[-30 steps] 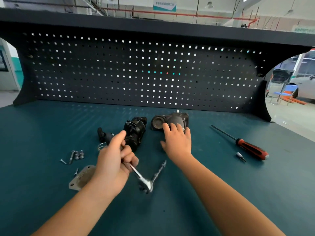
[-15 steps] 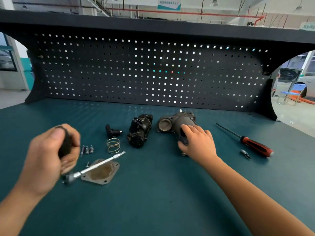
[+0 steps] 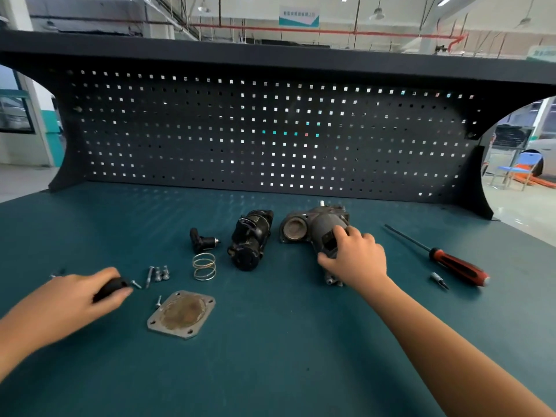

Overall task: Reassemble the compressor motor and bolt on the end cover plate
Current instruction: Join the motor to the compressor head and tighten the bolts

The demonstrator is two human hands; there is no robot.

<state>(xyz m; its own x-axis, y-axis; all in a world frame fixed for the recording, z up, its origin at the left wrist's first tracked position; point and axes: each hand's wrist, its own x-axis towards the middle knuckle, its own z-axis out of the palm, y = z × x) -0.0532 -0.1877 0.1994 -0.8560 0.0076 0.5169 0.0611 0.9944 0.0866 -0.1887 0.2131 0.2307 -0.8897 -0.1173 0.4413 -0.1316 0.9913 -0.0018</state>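
My right hand (image 3: pixel 355 257) grips the near end of the grey compressor housing (image 3: pixel 301 228), which lies on the bench with its round opening facing left. The black motor (image 3: pixel 252 239) lies just left of it, apart from both hands. My left hand (image 3: pixel 72 296) holds the black handle of a wrench (image 3: pixel 111 288) low over the bench at the left; most of the tool is hidden by the hand. The metal end cover plate (image 3: pixel 182 314) lies flat near the front. Several bolts (image 3: pixel 158 273) and a spring (image 3: pixel 204 266) lie between the plate and the motor.
A black elbow fitting (image 3: pixel 201 240) sits behind the spring. One small screw (image 3: pixel 158 300) lies at the plate's left corner. A red-handled screwdriver (image 3: pixel 457 264) and a loose bit (image 3: pixel 437 278) lie to the right. A dark pegboard (image 3: pixel 270 130) closes the back of the bench.
My left hand has carried the wrench away to the left and lowered it toward the bench. My right hand has stayed on the housing, gripping its near end.
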